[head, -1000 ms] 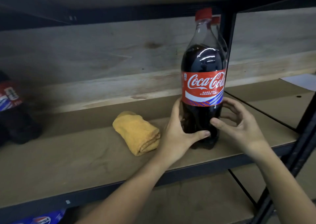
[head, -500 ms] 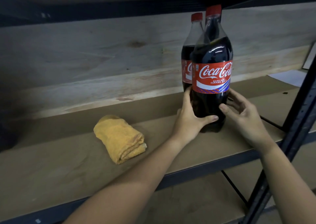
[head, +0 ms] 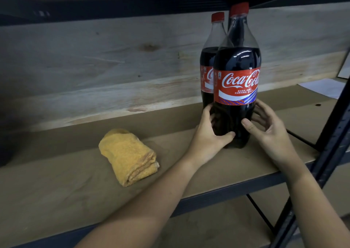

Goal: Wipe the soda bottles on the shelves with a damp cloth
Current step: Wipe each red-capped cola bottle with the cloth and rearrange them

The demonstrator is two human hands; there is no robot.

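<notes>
Hardly anything has shifted since a moment ago: the front bottle (head: 236, 81) stands where I set it, upright on the shelf (head: 56, 181), just in front of the second bottle (head: 209, 62). My left hand (head: 210, 137) holds the front bottle low down, fingers and thumb curled round its base. My right hand (head: 269, 132) sits just to its right with fingers apart and loosely curled; the thumb looks to be touching the plastic, though I can't tell for sure. Well left of the front bottle the cloth (head: 129, 156) lies folded on the shelf, untouched. So, by my reckoning, no wiping is going on now; next I'd fetch that cloth.
</notes>
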